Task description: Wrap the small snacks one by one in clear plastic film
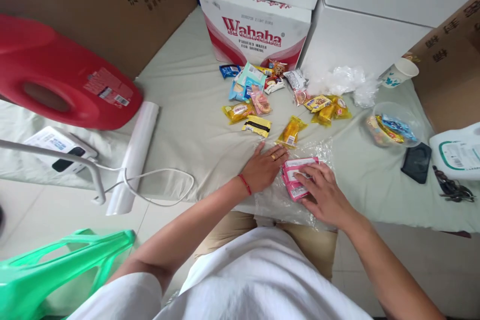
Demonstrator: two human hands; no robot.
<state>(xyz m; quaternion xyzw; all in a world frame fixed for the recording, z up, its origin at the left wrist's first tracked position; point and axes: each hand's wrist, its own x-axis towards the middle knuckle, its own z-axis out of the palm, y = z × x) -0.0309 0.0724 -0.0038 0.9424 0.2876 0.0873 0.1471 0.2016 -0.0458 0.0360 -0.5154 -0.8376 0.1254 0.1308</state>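
My left hand [264, 166] lies flat on the cloth-covered surface, fingers stretched out over the edge of a clear plastic sheet [273, 205]. Pink snack packets [294, 166] rest on that sheet, just right of my left fingertips. My right hand [321, 191] is over the packets, its fingers on top and the thumb at their near side, gripping them. Just beyond my left hand is a yellow-wrapped snack [291, 131]. Farther back lie a pale yellow packet [257, 126], a teal packet [252, 77] and several other wrapped snacks.
A Wahaha carton [255, 30] stands at the back. On the left are a red jug [63, 75], a plastic film roll [133, 160] and a white cable [161, 172]. A clear bowl [414, 122], paper cup [401, 72] and black case [416, 162] are at right. A green stool [67, 265] stands below.
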